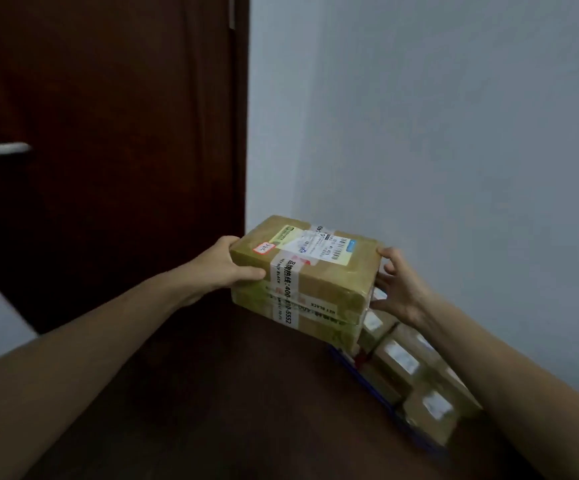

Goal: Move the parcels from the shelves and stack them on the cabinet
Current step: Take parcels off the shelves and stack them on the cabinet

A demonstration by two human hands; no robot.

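While it is resting on a second parcel [315, 318] on the cabinet [212, 393], centre frame, the top parcel [310, 261] is sitting between both hands: the left hand [225, 268] is gripping its left end, the right hand [400, 289] is touching its right end with spread fingers [384, 252].

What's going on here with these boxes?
A person is stacking parcels on a dark wooden cabinet. The left hand grips the left end of the top parcel, and the right hand touches its right end with spread fingertips. That parcel sits on a second parcel. More small parcels lie to the right of the stack.
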